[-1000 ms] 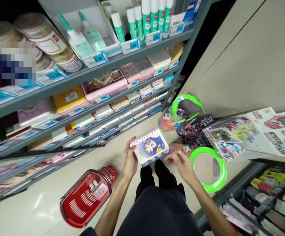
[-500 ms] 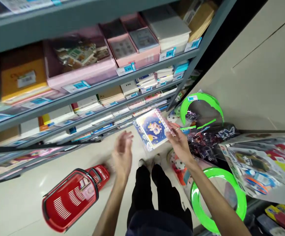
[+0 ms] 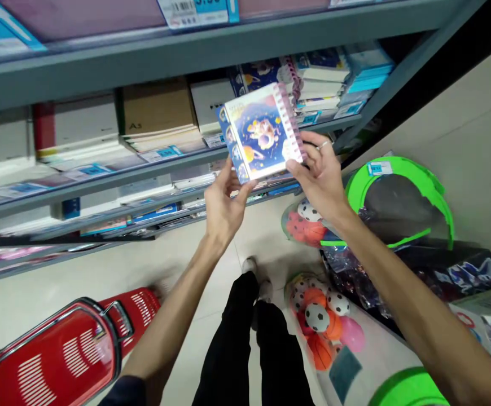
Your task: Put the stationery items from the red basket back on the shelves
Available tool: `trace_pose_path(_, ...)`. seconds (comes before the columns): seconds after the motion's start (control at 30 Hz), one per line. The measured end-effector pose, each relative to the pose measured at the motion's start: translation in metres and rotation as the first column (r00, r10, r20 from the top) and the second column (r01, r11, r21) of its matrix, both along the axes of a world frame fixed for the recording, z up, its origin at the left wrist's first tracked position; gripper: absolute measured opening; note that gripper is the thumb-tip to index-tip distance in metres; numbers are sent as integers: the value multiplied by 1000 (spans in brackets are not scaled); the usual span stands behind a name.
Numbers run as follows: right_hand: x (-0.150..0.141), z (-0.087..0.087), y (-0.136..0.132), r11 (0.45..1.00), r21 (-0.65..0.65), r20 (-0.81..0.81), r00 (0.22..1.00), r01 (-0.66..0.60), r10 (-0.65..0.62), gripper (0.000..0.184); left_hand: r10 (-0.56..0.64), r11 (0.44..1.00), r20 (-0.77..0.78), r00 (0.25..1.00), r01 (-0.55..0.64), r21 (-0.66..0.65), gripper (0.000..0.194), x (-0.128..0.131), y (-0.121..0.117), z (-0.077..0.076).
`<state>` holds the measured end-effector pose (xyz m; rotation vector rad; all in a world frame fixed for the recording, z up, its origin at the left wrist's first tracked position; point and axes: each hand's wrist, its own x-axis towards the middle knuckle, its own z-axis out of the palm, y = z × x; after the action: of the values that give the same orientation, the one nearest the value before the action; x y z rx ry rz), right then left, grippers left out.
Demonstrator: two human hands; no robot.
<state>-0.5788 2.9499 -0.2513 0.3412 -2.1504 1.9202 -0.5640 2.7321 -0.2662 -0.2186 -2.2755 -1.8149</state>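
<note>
A small spiral-bound notebook (image 3: pixel 262 135) with a blue space-themed cover and pink coils is held up in front of the shelf. My right hand (image 3: pixel 319 175) grips its coil edge at the lower right, thumb on the cover and a ring on one finger. At the lower left corner, my left hand (image 3: pixel 227 203) pinches the notebook between thumb and fingers. Just behind it, similar spiral notebooks (image 3: pixel 266 73) lie stacked on the shelf. To their left sits a pile of brown-covered notebooks (image 3: pixel 158 113) marked A5.
A red shopping basket (image 3: pixel 55 349) stands on the floor at the lower left. On the right are clear bins holding toy balls (image 3: pixel 317 318), one with a green rim (image 3: pixel 402 169). Grey shelf edges (image 3: pixel 101 65) with price tags run across in front of me.
My left hand, apart from the notebook before, now holds its lower left corner. The notebook has risen toward the shelf, and my view has moved closer to the lower shelves.
</note>
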Motion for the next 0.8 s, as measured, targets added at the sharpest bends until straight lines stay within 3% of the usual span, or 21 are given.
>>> trace_pose_path(0.2, -80, -11, 6, 998, 68, -209, 978, 5, 9, 65, -52, 995, -164, 985, 36, -96, 58, -74, -1, 10)
trace_pose_path(0.53, -160, 15, 19, 948, 217, -270, 948, 232, -170, 69, 9, 985, -232, 973, -49, -166, 40, -174, 8, 24)
trace_pose_path(0.63, -172, 14, 23, 933, 254, -286, 941, 257, -182, 65, 33, 962, -199, 979, -85, -258, 33, -189, 12, 25)
trace_pose_path(0.8, -185, 6, 27, 904, 293, -332, 920, 312, -210, 60, 48, 936, -190, 981, -110, -333, 28, -185, 15, 29)
